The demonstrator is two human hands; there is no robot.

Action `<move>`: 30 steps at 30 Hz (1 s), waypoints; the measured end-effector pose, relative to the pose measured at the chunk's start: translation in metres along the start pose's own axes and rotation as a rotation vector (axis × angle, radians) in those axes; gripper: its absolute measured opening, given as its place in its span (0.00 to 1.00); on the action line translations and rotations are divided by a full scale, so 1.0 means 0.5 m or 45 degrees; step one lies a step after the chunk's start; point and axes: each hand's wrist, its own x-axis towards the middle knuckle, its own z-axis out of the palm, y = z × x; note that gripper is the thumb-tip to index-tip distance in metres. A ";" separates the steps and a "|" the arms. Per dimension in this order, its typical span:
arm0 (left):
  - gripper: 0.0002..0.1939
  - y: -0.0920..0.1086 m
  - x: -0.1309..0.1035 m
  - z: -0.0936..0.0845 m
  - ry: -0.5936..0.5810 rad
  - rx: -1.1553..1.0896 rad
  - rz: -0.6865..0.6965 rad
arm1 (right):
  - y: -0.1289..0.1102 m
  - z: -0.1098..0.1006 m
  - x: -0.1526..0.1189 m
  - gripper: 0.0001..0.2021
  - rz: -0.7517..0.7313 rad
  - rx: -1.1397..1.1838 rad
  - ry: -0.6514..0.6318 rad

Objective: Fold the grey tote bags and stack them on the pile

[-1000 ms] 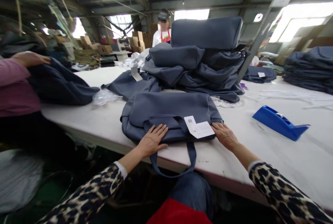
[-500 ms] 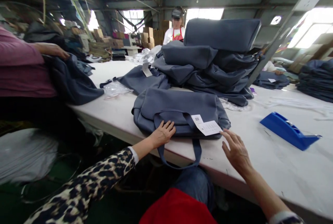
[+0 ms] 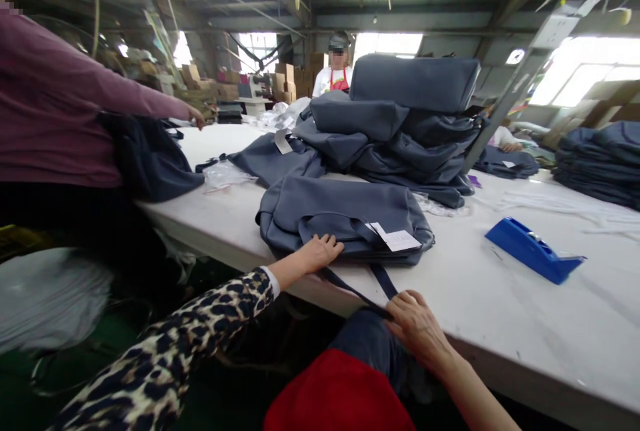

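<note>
A dark blue-grey bag (image 3: 350, 197) lies on its side at the near edge of the white table, with white paper tags (image 3: 401, 239) on its front. My left hand (image 3: 324, 252) rests flat on the bag's lower front, fingers stretched out over the fabric near the upper handle (image 3: 325, 219). Off the table edge, my right hand (image 3: 417, 324) is closed round the lower strap handle (image 3: 383, 282), which it draws toward my lap. The fingertips of that hand are partly hidden behind its back.
A blue tape dispenser (image 3: 533, 251) stands to the right on the white table (image 3: 505, 304). Behind the bag rises a heap of similar bags (image 3: 415, 84). At the left, a co-worker in a purple sleeve (image 3: 140, 94) stands beside another dark bag (image 3: 155, 157). Clear plastic (image 3: 227, 174) lies nearby.
My right hand has moved from beside the tags down and left and taken hold of the hanging handle. My left hand stays on the bag. The co-worker's arm has reached out to the right.
</note>
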 end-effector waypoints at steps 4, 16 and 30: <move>0.14 0.090 -0.002 -0.006 0.040 0.076 0.005 | 0.066 -0.034 -0.073 0.07 0.180 0.004 -0.067; 0.16 0.237 0.108 0.032 0.223 0.154 -0.024 | 0.158 0.045 0.082 0.24 0.161 0.043 0.306; 0.24 0.075 -0.210 0.040 0.926 -0.744 -0.607 | 0.229 0.189 0.056 0.31 -0.032 -0.121 0.072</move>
